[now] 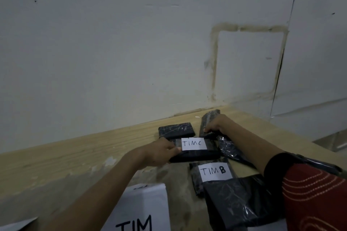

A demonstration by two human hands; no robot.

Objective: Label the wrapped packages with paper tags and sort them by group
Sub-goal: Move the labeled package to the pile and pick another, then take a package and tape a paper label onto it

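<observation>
L hand (161, 151) fingers pinch TIM C package (195, 153); R hand (216, 124) grips another.

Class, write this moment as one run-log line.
left hand: grips TIM C package | right hand: on untagged package | TIM B package: nearer, untouched

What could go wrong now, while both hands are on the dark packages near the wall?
The left hand grips the package tagged TIM C right at the tag's edge, so the paper may crease or peel. The right hand reaches across the crowded unlabelled packages; the forearm might shift them, or the TIM B package, and mix the groups.
</observation>
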